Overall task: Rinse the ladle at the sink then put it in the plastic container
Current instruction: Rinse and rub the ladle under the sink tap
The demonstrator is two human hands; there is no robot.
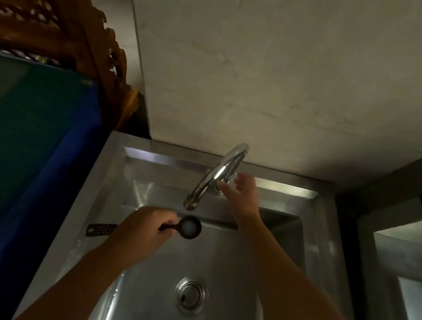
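My left hand [143, 228] grips the handle of a small dark ladle [188, 227], holding its bowl face-up just under the spout of the curved chrome faucet [215, 177]. The bowl holds a pale sheen of water. My right hand [243, 194] is at the faucet's base, fingers spread around the tap control; whether it grips it is unclear. Both are over the steel sink [310, 240], whose drain [191, 295] lies lower in the basin. No plastic container is in view.
A dark perforated strip [101, 229] lies on the sink's left rim. A blue-edged green surface [15, 144] stands to the left, with carved wooden furniture [70, 15] behind it. A plain wall [272, 73] rises behind the sink. Another steel surface [416, 300] is at right.
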